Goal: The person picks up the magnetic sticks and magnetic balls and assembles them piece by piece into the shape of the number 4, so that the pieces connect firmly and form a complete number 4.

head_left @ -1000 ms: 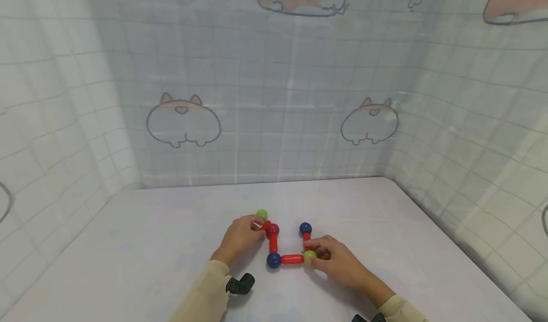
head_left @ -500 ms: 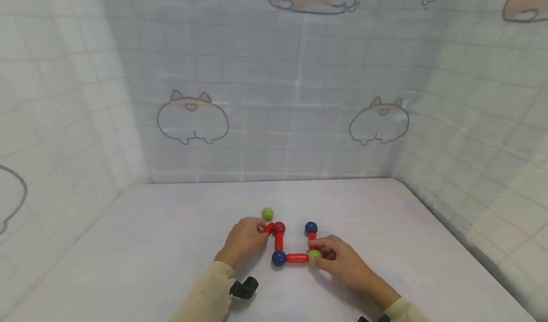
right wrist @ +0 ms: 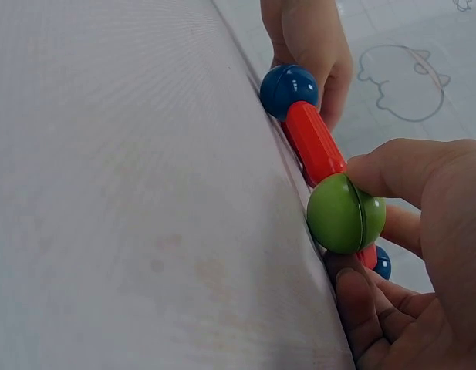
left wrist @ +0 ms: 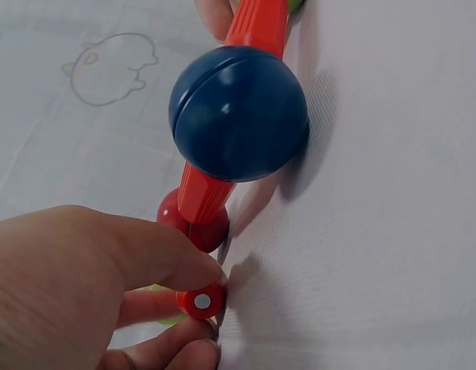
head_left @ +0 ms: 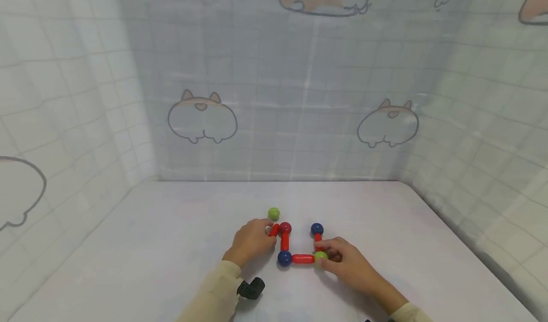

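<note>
One red stick (head_left: pixel 274 229) now sits nearer, by red ball (head_left: pixel 285 228), apart fr. far green ball (head_left: pixel 274 213), so unjoined there; L hand (head_left: pixel 251 240) pinches it; R hand (head_left: pixel 350 262) grips near green ball (right wrist: pixel 334 214).

Grid-lined pale sheeting (head_left: pixel 274 160) is forming the back wall at twelve o'clock, while a left panel (head_left: pixel 73 98) is sloping down at nine and a right panel (head_left: pixel 484 98) at three. A round animal outline (head_left: pixel 202 120) is showing at ten o'clock. Whitish light is streaking the sheeting. A white counter (head_left: pixel 128 255) is spreading across six o'clock.
</note>
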Motion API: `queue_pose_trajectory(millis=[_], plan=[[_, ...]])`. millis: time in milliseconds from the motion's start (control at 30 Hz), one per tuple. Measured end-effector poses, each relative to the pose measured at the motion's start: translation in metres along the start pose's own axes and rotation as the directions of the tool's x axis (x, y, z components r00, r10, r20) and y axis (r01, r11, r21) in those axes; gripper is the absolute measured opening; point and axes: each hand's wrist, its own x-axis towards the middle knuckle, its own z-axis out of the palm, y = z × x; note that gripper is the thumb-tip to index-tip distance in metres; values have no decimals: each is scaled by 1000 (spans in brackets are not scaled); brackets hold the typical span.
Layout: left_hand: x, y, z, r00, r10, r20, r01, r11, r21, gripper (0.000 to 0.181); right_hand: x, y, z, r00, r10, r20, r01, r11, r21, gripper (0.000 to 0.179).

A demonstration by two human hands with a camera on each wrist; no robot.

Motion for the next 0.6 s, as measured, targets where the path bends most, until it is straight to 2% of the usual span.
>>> queue_pose_trajectory(millis=[233,600], plan=[[2,1,3,1000,-21,19,20,1000,21,53,0,2,-2,1000,-6,3,6,1000,16,45],[3,2,3,999,-18,28,18,1000,2,49,-1,0,-4,999,-48,13,48,998,32,43]])
